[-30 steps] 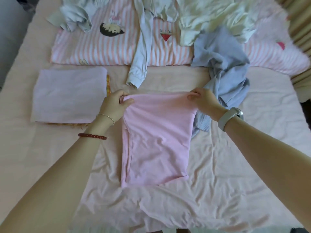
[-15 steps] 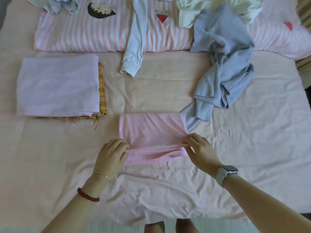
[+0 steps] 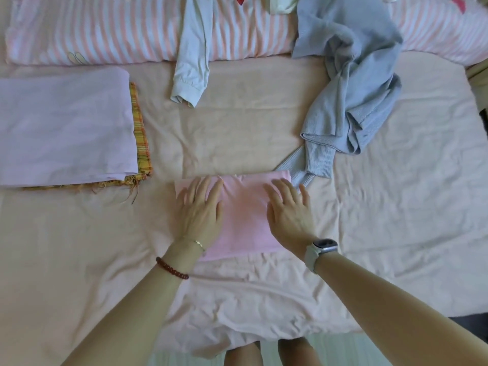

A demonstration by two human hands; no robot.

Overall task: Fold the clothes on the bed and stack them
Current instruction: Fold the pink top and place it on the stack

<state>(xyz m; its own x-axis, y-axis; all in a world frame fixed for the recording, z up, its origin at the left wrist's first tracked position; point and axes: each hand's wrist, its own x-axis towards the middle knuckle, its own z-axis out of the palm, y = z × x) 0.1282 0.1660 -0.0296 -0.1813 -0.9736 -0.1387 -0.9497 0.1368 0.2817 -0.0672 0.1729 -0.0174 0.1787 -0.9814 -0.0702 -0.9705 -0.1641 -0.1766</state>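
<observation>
left hand (image 3: 200, 212) flat on folded pink garment (image 3: 244, 220) | right hand (image 3: 290, 212) flat on it too | lilac-topped stack (image 3: 63, 128) left of garment | grey sweater (image 3: 351, 101) crumpled beyond its right corner

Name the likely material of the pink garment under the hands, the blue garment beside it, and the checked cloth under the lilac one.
Pink garment: thin matt knit, probably cotton jersey; lies flat.
Blue garment: ribbed knit, like a sweater; the cuff shows ribs.
Checked cloth: woven, yellow-orange plaid with loose threads at its edge.
</observation>
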